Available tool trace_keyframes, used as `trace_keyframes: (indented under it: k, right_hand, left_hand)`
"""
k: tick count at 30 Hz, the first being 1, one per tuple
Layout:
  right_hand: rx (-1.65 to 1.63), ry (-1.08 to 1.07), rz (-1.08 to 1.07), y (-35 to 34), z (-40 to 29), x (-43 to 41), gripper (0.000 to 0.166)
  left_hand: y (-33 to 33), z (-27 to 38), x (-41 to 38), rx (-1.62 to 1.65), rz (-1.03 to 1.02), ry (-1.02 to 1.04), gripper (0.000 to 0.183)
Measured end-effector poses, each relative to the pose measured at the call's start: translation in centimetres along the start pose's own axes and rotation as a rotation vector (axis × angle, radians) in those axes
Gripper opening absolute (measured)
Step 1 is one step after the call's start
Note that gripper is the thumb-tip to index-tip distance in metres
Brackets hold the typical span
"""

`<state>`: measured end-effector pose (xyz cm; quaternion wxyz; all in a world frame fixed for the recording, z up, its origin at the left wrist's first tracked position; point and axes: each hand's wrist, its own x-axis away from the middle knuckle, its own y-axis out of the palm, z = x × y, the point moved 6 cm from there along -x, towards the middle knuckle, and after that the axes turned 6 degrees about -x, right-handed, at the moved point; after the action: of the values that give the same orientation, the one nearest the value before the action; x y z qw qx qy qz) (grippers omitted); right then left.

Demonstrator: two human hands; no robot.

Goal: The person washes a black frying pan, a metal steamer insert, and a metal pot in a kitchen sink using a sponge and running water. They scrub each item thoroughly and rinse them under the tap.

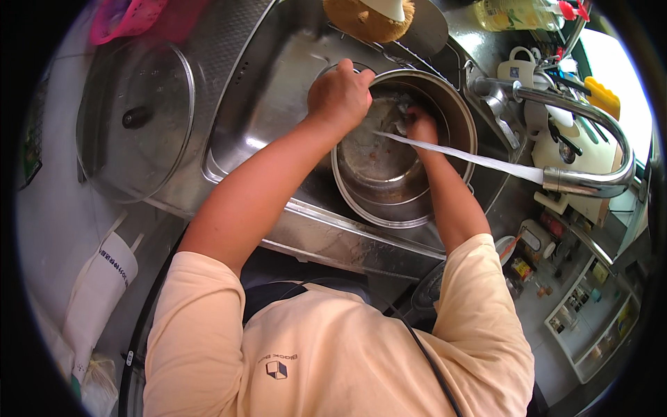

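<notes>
A wide stainless steel pot (385, 213) sits tilted in the metal sink (281, 73), its open mouth towards me. My left hand (341, 96) grips the pot's rim on the left side. Inside the pot is my right hand (422, 126), its fingers bunched on a greyish, crumpled scouring pad (403, 109), partly hidden and blurred. From the curved faucet (589, 182) a stream of water (469, 156) runs into the pot. Shallow water and small brownish specks show on the pot's bottom.
A glass lid (156, 114) with a dark knob lies on the left drainboard. A brown brush-like object (370, 23) is at the sink's far side. A soap bottle (516, 14), a white mug (516, 68) and utensils crowd the right. A pink basket (125, 18) stands far left.
</notes>
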<state>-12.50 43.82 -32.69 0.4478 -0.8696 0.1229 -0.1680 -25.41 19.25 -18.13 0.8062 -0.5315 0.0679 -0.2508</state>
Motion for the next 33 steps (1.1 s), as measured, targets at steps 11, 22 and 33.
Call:
trace_keyframes:
  k: [11, 22, 33]
  right_hand:
    - [0.386, -0.292, -0.642, 3.0, -5.9, 7.9, 0.020]
    - [0.135, -0.172, -0.297, 4.4, -4.4, 4.6, 0.016]
    - [0.121, 0.022, -0.396, 3.9, -6.0, 3.5, 0.014]
  left_hand:
    - [-0.6, 0.6, 0.2, -0.011, -0.038, -0.001, 0.023]
    - [-0.2, 1.3, 0.2, -0.112, -0.038, 0.015, 0.024]
    - [-0.6, 1.6, 0.4, -0.137, 0.010, 0.049, 0.024]
